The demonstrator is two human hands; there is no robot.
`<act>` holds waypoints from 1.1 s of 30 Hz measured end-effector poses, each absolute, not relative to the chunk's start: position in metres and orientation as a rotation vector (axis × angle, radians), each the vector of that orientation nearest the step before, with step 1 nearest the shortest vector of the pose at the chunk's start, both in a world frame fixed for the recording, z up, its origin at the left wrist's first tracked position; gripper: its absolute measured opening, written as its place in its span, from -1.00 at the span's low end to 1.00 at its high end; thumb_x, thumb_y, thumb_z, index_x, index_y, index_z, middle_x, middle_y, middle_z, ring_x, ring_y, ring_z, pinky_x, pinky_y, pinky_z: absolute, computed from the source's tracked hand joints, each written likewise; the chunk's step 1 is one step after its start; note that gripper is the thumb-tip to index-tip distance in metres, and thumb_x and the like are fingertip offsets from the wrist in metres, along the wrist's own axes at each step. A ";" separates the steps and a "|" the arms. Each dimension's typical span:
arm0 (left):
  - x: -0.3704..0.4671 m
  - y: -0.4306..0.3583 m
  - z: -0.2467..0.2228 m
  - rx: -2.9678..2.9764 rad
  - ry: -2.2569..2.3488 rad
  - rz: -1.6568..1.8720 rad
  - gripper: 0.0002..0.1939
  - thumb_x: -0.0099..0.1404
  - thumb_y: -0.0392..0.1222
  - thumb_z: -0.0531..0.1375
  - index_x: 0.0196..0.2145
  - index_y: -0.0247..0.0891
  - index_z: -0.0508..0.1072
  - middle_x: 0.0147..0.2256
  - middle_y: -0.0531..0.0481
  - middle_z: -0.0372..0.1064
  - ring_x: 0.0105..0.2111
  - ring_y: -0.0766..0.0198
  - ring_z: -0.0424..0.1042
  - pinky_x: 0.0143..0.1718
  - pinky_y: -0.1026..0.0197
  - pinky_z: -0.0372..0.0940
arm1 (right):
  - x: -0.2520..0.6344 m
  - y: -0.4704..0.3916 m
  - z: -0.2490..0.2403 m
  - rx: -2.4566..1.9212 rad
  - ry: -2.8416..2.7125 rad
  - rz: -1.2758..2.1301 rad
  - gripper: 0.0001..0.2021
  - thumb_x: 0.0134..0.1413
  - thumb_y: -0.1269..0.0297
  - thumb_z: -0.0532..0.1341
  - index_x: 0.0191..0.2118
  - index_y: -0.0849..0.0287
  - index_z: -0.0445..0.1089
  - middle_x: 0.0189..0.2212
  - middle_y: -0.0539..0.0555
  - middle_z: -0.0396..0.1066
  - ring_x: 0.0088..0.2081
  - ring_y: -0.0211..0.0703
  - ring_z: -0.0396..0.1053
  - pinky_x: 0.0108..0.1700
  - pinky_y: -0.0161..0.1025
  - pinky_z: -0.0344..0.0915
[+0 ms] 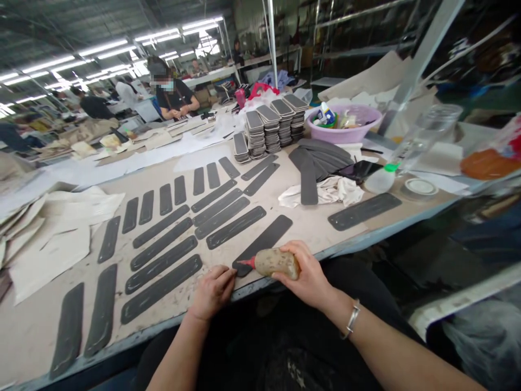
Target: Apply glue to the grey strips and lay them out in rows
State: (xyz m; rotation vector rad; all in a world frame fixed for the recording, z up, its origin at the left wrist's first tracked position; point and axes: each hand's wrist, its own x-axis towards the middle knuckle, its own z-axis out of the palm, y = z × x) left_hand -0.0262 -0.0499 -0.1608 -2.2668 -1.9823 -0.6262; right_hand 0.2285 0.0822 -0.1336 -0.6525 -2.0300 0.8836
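My right hand [303, 271] is wrapped round a stained squeeze glue bottle [273, 262] lying nearly level, its red nozzle pointing left. The nozzle tip meets the near end of a dark grey rounded strip [264, 239] at the table's front edge. At that same end, my left hand [214, 290] is closed, its curled fingertips pinching the strip's edge. To the left, several similar grey strips [163, 288] lie in rows, many with shiny wet lines along their borders. Another such strip [364, 210] rests on the right.
Stacks of pale-edged strips [256, 136] stand at the back beside fanned grey strips [321, 157] and a white cloth [334, 191]. A purple basin [344, 127], a green-capped bottle [380, 178] and a round tin [419, 188] are rightward. Beige sheets [52, 239] lie left. A co-worker [175, 95] sits beyond.
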 end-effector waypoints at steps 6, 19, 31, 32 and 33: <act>-0.026 -0.050 -0.162 -2.271 -1.980 -0.620 -0.80 0.31 -0.29 0.08 -0.17 -0.29 0.47 -0.31 -0.11 0.40 -0.33 0.30 0.39 -0.26 0.28 0.34 | 0.220 0.075 -0.135 -0.707 -2.135 0.917 -0.57 -0.01 0.24 0.33 -0.01 0.03 0.22 -0.08 0.12 0.23 -0.05 -0.04 0.29 0.00 -0.09 0.33; -0.027 -0.048 -0.162 -2.269 -1.960 -0.638 -0.82 0.30 -0.26 0.10 -0.18 -0.28 0.46 -0.31 -0.09 0.40 -0.33 0.31 0.41 -0.25 0.31 0.34 | 0.246 0.119 -0.135 -1.116 -1.922 0.569 -0.61 0.03 0.23 0.29 -0.01 0.03 0.24 -0.09 0.14 0.24 -0.08 0.03 0.34 -0.06 -0.01 0.38; -0.027 -0.049 -0.165 -2.245 -1.963 -0.642 -0.83 0.29 -0.29 0.11 -0.20 -0.28 0.46 -0.31 -0.07 0.40 -0.32 0.32 0.40 -0.25 0.31 0.32 | 0.249 0.115 -0.131 -1.014 -1.853 0.573 -0.58 0.00 0.23 0.31 -0.02 0.06 0.20 -0.10 0.13 0.24 -0.04 0.04 0.28 0.01 0.01 0.29; -0.027 -0.049 -0.166 -2.242 -1.973 -0.646 -0.83 0.29 -0.30 0.10 -0.20 -0.28 0.46 -0.31 -0.07 0.40 -0.32 0.32 0.40 -0.25 0.31 0.32 | 0.247 0.111 -0.131 -0.941 -1.874 0.628 -0.57 -0.01 0.23 0.32 -0.02 0.06 0.19 -0.12 0.12 0.25 -0.05 0.02 0.28 0.02 -0.01 0.29; -0.027 -0.049 -0.166 -2.241 -1.980 -0.651 -0.84 0.29 -0.30 0.10 -0.20 -0.28 0.46 -0.31 -0.07 0.40 -0.32 0.33 0.39 -0.25 0.31 0.32 | 0.245 0.106 -0.131 -0.875 -1.900 0.683 -0.56 -0.01 0.23 0.33 -0.02 0.06 0.19 -0.12 0.11 0.26 -0.05 0.01 0.28 0.01 -0.02 0.29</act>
